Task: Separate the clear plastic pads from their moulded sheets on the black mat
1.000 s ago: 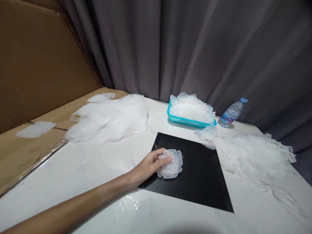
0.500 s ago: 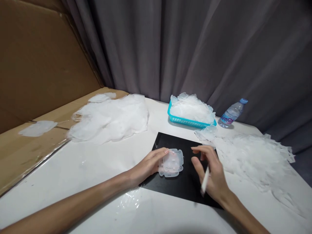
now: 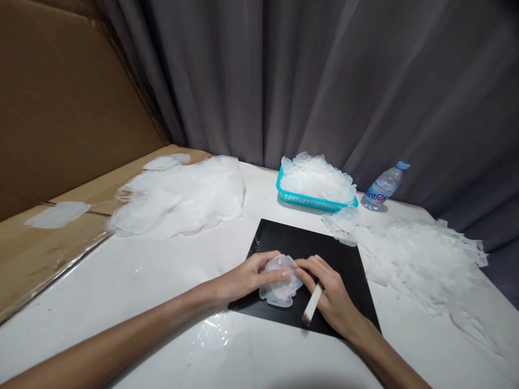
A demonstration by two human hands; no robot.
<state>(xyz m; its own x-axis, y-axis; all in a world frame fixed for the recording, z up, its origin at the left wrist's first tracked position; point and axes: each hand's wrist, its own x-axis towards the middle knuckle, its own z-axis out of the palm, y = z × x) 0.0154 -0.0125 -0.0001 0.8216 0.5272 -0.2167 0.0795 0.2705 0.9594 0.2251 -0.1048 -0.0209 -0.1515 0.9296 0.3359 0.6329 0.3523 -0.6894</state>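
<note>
Over the black mat (image 3: 344,259), my left hand (image 3: 251,276) grips a translucent plastic piece (image 3: 279,294), its thumb lying across the top. The piece has a lobed outline and small raised dots. My right hand (image 3: 328,286) pinches the right edge of the same piece with thumb and forefinger. A white stick-like tool (image 3: 313,305) with a dark tip is also held in my right hand, pointing down toward the mat. Whether the plastic is one layer or a stack I cannot tell.
A turquoise basket (image 3: 316,203) heaped with translucent pieces stands behind the mat, beside a water bottle (image 3: 378,193). A white pile (image 3: 182,197) lies at left, a loose translucent heap (image 3: 421,265) at right. Cardboard (image 3: 73,259) borders the left side.
My right hand has moved left, and its fingers have closed on the plastic's edge. My left thumb now lies over the plastic, which has turned slightly and shifted down.
</note>
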